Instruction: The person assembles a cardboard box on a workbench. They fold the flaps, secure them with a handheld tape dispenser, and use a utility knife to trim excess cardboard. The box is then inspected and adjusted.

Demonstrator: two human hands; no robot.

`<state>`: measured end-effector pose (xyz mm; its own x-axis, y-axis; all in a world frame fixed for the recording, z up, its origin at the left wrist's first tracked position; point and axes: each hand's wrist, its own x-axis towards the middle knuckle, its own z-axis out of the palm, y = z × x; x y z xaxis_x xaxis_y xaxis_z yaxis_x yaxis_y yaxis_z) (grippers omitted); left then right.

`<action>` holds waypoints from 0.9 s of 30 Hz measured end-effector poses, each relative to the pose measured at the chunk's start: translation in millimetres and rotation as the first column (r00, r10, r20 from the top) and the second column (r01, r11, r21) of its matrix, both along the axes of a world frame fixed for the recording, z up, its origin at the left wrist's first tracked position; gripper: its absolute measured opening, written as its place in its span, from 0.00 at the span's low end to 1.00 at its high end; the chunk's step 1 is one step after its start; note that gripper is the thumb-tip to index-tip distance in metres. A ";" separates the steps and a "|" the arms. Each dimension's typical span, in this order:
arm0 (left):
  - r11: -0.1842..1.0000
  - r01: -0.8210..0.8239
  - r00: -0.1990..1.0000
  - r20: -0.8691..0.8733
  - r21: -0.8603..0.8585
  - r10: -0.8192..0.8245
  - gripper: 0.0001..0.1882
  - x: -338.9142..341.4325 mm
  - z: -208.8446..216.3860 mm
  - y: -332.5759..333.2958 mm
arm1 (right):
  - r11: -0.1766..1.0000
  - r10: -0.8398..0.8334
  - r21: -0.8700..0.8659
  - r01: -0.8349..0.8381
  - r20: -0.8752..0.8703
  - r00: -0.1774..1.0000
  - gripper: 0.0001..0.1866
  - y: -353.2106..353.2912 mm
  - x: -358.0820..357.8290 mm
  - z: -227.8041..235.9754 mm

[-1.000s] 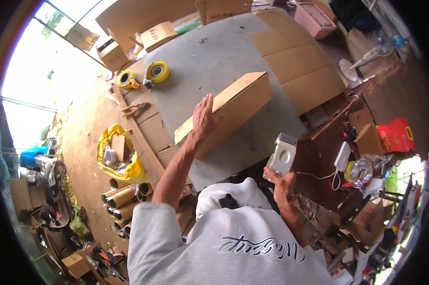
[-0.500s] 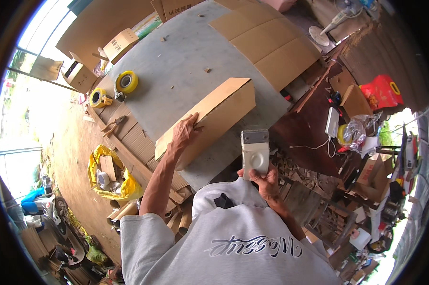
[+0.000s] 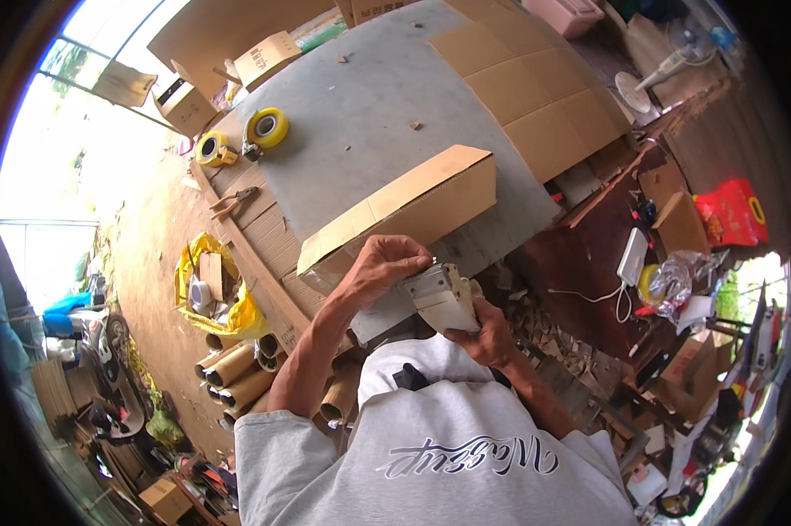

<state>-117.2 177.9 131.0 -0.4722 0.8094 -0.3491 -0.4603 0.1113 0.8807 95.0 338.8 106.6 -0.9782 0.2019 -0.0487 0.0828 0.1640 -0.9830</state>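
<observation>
My right hand (image 3: 492, 337) grips a pale grey hand tool (image 3: 441, 298), held just in front of my chest. My left hand (image 3: 385, 265) has its fingers pinched on the top front end of that tool. Right behind the hands, a long folded cardboard box (image 3: 404, 210) lies across the near edge of the grey table (image 3: 369, 114). Neither hand touches the box.
Two yellow tape rolls (image 3: 242, 138) sit at the table's left edge, with pliers (image 3: 230, 202) just below. Flat cardboard sheets (image 3: 527, 79) cover the table's right part. Cardboard tubes (image 3: 237, 368) and a yellow bag (image 3: 211, 289) lie on the floor to the left. A cluttered dark bench (image 3: 658, 263) stands at right.
My left hand has come off the cardboard box and moved back onto the tool. My right hand brought the tool in toward the middle, closer to my chest.
</observation>
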 end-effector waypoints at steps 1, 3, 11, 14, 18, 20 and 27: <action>0.999 -0.024 0.999 -0.030 -0.021 0.024 0.09 4.5 -4.2 -1.1 | 1.000 0.025 0.001 -0.025 0.022 0.999 0.29 2.5 -0.7 -1.2; 0.995 -0.081 0.993 -0.089 -0.064 0.076 0.10 15.1 -22.9 -6.1 | 0.998 0.061 -0.010 -0.061 0.093 0.994 0.29 5.9 -2.6 -3.3; 0.923 -0.273 0.960 -0.141 -0.272 0.243 0.12 24.9 -49.8 -2.8 | 0.977 0.204 -0.014 -0.213 0.357 0.911 0.26 16.7 -31.1 -21.9; 0.932 -0.227 0.969 -0.157 -0.282 0.189 0.10 9.7 -60.1 -9.6 | 0.971 0.241 -0.104 -0.217 0.398 0.885 0.27 17.0 -38.0 -36.9; 0.929 -0.196 0.968 -0.213 -0.313 0.132 0.10 -16.5 -66.5 -9.3 | 0.975 0.192 -0.175 -0.134 0.375 0.907 0.27 6.8 -44.5 -46.8; 0.933 -0.199 0.955 -0.272 -0.299 0.116 0.09 -35.2 -72.6 -5.1 | 0.936 0.167 -0.350 -0.030 0.369 0.914 0.25 1.4 -58.4 -39.5; 0.896 -0.400 0.787 -0.573 -0.194 0.228 0.05 -112.5 -91.7 -4.5 | 0.855 0.223 -0.515 0.062 0.473 0.852 0.21 2.5 -72.9 -28.0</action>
<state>-229.7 173.3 39.3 -0.8593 0.4844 -0.1641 0.0064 0.3309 0.9436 22.2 341.3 78.7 -0.7962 -0.0685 -0.6012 0.5909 -0.3017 -0.7482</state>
